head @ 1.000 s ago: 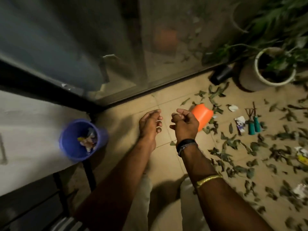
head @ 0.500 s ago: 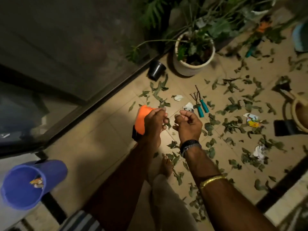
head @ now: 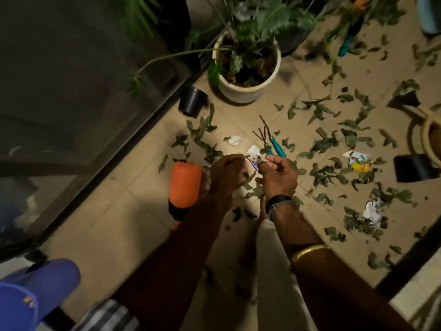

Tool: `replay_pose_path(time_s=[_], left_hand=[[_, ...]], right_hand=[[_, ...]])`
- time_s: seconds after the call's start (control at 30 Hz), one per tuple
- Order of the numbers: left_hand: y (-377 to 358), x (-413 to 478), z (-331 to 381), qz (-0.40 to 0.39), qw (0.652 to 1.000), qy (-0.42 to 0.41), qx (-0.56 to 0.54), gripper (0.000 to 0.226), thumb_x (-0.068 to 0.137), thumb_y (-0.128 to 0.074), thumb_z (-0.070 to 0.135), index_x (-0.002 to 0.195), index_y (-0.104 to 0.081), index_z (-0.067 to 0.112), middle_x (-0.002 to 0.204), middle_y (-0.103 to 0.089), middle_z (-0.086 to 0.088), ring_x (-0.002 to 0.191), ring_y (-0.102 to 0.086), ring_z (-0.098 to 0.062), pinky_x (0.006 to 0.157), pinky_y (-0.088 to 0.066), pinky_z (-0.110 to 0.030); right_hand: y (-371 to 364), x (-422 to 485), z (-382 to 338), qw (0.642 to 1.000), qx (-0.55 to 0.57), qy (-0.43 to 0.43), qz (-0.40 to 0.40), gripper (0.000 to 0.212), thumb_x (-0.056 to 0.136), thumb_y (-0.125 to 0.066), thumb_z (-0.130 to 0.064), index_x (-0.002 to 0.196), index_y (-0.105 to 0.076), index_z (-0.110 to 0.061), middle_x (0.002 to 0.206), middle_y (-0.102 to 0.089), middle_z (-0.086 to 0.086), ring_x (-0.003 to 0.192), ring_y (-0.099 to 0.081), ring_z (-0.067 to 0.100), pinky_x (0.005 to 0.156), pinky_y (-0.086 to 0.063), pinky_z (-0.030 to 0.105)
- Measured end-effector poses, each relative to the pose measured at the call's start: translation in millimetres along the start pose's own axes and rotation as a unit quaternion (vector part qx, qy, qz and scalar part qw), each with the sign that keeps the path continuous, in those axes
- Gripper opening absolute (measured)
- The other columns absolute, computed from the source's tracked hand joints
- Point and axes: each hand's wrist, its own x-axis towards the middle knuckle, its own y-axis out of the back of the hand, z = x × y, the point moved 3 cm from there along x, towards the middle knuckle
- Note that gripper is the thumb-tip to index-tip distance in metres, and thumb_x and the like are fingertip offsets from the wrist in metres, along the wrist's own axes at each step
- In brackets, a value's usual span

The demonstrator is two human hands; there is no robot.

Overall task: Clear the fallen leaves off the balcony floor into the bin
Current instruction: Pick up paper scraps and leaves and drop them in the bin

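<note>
Step in hand, as judged: the gap between 2 loads. Both hands hover side by side above the balcony floor point(head: 114, 225); no pickup has begun.

Left hand point(head: 225, 174): fingers curled inward, knuckles up. No object is visible in them, but the palm side is hidden, so an empty grasp cannot be confirmed.

Right hand point(head: 278, 174): fingers curled in a loose fist, thumb raised. The same limit applies; contents cannot be determined.

Fallen leaves point(head: 327, 174): scattered across the floor tiles, densest to the right of the hands and beyond them. A few lie directly below the hands. None appears to touch either hand.

Bin point(head: 33, 292): a blue container at the lower left, well apart from the leaves and behind the left arm. It appears tilted.

Next move, as judged: lower either hand to the leaves beneath it, open the fingers, gather a cluster, then carry it back left to the bin. An orange pot point(head: 185, 186) lying just left of the left hand and paper scraps point(head: 358, 161) among the leaves call for selective gathering.
</note>
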Motion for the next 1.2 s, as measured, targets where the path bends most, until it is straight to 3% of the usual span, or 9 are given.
replay_pose_path(time_s=[0.27, 0.43, 0.6, 0.73, 0.93, 1.03, 1.07, 1.1, 1.2], left_hand=[[-44.2, 140.2, -88.7, 0.093, 0.991, 0.09, 0.034, 0.015, 0.095, -0.058, 0.018, 0.102, -0.067, 0.009, 0.107, -0.069, -0.011, 0.101, -0.066, -0.027, 0.074, -0.057, -0.033], [-51.1, 221.7, -154.8, 0.126, 0.983, 0.133, 0.02, 0.013, 0.094, -0.061, 0.016, 0.102, -0.069, 0.011, 0.11, -0.069, -0.01, 0.101, -0.067, -0.024, 0.091, -0.057, -0.045], [-43.9, 267.2, -186.2, 0.119, 0.989, 0.089, -0.028, 0.02, 0.093, -0.06, 0.018, 0.11, -0.069, 0.011, 0.097, -0.072, -0.007, 0.077, -0.068, -0.015, 0.056, -0.055, -0.024], [-36.7, 282.0, -198.7, 0.093, 0.992, 0.082, -0.04, 0.023, 0.093, -0.063, 0.017, 0.115, -0.064, 0.021, 0.099, -0.068, 0.001, 0.091, -0.066, -0.019, 0.071, -0.056, -0.03], [-23.5, 280.8, -190.1, 0.088, 0.986, 0.136, -0.047, 0.057, 0.094, -0.063, 0.035, 0.146, -0.041, 0.025, 0.135, -0.056, -0.003, 0.105, -0.064, -0.022, 0.068, -0.057, -0.03], [-13.5, 278.9, -176.3, 0.126, 0.982, 0.13, -0.059, 0.043, 0.097, -0.056, 0.036, 0.134, -0.055, 0.013, 0.128, -0.063, -0.014, 0.101, -0.065, -0.025, 0.08, -0.057, -0.041], [-7.2, 280.4, -173.3, 0.153, 0.978, 0.123, -0.073, 0.044, 0.096, -0.056, 0.037, 0.133, -0.056, 0.012, 0.126, -0.064, -0.014, 0.104, -0.065, -0.027, 0.085, -0.057, -0.045], [-0.3, 284.0, -173.5, 0.177, 0.973, 0.114, -0.091, 0.045, 0.096, -0.054, 0.039, 0.133, -0.057, 0.012, 0.125, -0.065, -0.013, 0.105, -0.066, -0.028, 0.087, -0.057, -0.045], [15.5, 290.0, -172.2, 0.223, 0.961, 0.118, -0.114, 0.037, 0.104, -0.045, 0.032, 0.128, -0.058, 0.006, 0.113, -0.067, -0.013, 0.096, -0.067, -0.03, 0.066, -0.056, -0.029]], right_hand=[[-24.3, 141.1, 97.8, 0.984, -0.156, 0.009, -0.084, 0.016, 0.089, -0.07, -0.025, 0.105, -0.069, -0.022, 0.094, -0.067, -0.006, 0.087, -0.063, 0.012, 0.086, -0.058, 0.034], [-64.5, 225.3, 174.9, 0.911, -0.334, 0.129, -0.204, 0.04, 0.097, -0.057, -0.031, 0.132, -0.059, -0.013, 0.121, -0.063, 0.007, 0.095, -0.06, 0.013, 0.08, -0.048, 0.01], [-115.8, 278.9, 235.3, 0.832, -0.469, 0.217, -0.203, 0.056, 0.092, -0.062, -0.032, 0.145, -0.048, -0.024, 0.143, -0.047, 0.017, 0.125, -0.05, 0.032, 0.104, -0.041, 0.039], [-129.2, 292.6, 254.5, 0.777, -0.561, 0.238, -0.16, 0.035, 0.089, -0.062, -0.04, 0.121, -0.058, -0.024, 0.126, -0.057, 0.016, 0.108, -0.056, 0.029, 0.079, -0.034, 0.027], [-137.2, 245.1, 219.1, 0.821, -0.465, 0.26, -0.204, 0.032, 0.096, -0.051, -0.023, 0.104, -0.07, 0.001, 0.096, -0.07, 0.015, 0.083, -0.066, 0.026, 0.077, -0.048, 0.026], [-160.7, 224.3, 212.1, 0.721, -0.581, 0.268, -0.267, 0.035, 0.104, -0.044, -0.015, 0.132, -0.056, 0.003, 0.129, -0.06, 0.015, 0.111, -0.06, 0.015, 0.096, -0.042, 0.02], [-169.6, 215.9, 202.5, 0.718, -0.553, 0.3, -0.297, 0.037, 0.104, -0.044, -0.017, 0.133, -0.055, 0.004, 0.133, -0.058, 0.017, 0.119, -0.058, 0.021, 0.103, -0.04, 0.026], [-172.8, 214.1, 192.8, 0.773, -0.462, 0.312, -0.302, 0.037, 0.101, -0.048, -0.019, 0.13, -0.059, 0.002, 0.13, -0.06, 0.019, 0.119, -0.059, 0.026, 0.104, -0.043, 0.031], [-185.7, 237.4, 179.9, 0.823, -0.41, 0.307, -0.247, 0.04, 0.091, -0.058, -0.013, 0.131, -0.061, -0.018, 0.133, -0.054, 0.015, 0.118, -0.054, 0.031, 0.094, -0.044, 0.033]])
